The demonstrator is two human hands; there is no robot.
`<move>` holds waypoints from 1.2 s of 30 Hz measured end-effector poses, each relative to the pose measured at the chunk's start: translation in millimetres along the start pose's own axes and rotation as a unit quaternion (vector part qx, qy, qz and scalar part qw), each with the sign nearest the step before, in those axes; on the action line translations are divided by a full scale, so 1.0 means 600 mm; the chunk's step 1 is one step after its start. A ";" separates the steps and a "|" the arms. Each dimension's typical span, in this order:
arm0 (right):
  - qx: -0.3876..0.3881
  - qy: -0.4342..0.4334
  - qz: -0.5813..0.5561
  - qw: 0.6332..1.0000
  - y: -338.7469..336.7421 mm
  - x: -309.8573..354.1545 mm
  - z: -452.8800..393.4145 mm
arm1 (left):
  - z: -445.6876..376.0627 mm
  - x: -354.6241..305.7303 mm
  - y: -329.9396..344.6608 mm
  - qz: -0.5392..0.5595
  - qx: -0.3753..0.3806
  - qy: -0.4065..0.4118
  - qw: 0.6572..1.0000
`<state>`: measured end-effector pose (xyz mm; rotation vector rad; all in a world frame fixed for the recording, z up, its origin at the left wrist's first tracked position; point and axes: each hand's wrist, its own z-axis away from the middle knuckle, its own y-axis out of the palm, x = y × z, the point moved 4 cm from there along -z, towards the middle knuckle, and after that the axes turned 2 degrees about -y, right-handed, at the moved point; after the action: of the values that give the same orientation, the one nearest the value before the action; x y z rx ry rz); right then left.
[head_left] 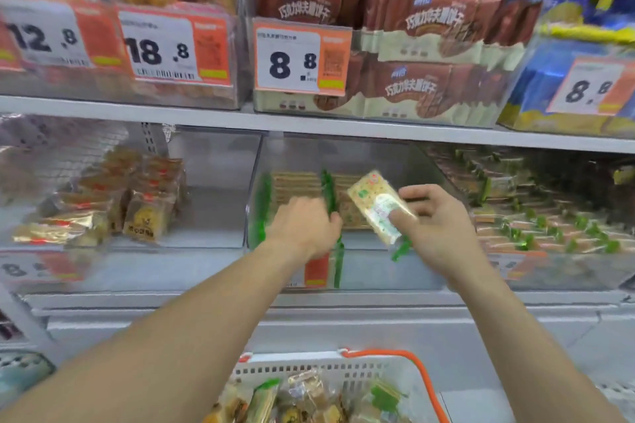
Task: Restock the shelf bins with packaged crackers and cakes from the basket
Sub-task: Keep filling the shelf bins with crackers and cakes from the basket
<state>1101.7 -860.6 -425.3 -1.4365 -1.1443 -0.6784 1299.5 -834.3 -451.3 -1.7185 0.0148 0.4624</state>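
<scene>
The right hand pinches a cracker pack above the middle clear bin on the lower shelf; the left hand, at nine o'clock of it, grips a green-edged pack at the bin front. The tilted pack could slip or land crooked across the row. More stock waits in the basket at six o'clock

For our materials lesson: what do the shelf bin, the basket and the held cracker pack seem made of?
Shelf bin: clear, glossy hard plastic, probably acrylic; contents show through.
Basket: white moulded plastic, slotted wall; handle looks orange plastic.
Cracker pack, held by the right hand: thin shiny film, crackers showing through.
</scene>
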 end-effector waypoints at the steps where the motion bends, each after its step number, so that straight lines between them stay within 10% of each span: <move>1: 0.013 -0.024 0.091 0.995 0.005 -0.003 -0.028 | -0.002 0.002 0.003 -0.002 -0.003 -0.004 1.000; 7: 0.156 0.000 0.401 0.903 0.058 -0.069 -0.177 | 0.002 0.004 0.006 -0.021 -0.011 0.002 1.000; 19: 0.185 0.006 0.507 0.842 0.142 -0.122 -0.237 | -0.003 0.001 0.004 -0.046 -0.002 0.005 0.999; 36: 0.116 0.084 0.340 0.929 0.126 -0.141 -0.234 | -0.004 0.001 0.007 -0.041 0.000 -0.005 0.999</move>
<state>1166.8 -1010.8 -501.2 -1.4141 -0.5082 -0.1595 1299.5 -837.3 -455.1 -1.7106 -0.0631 0.4093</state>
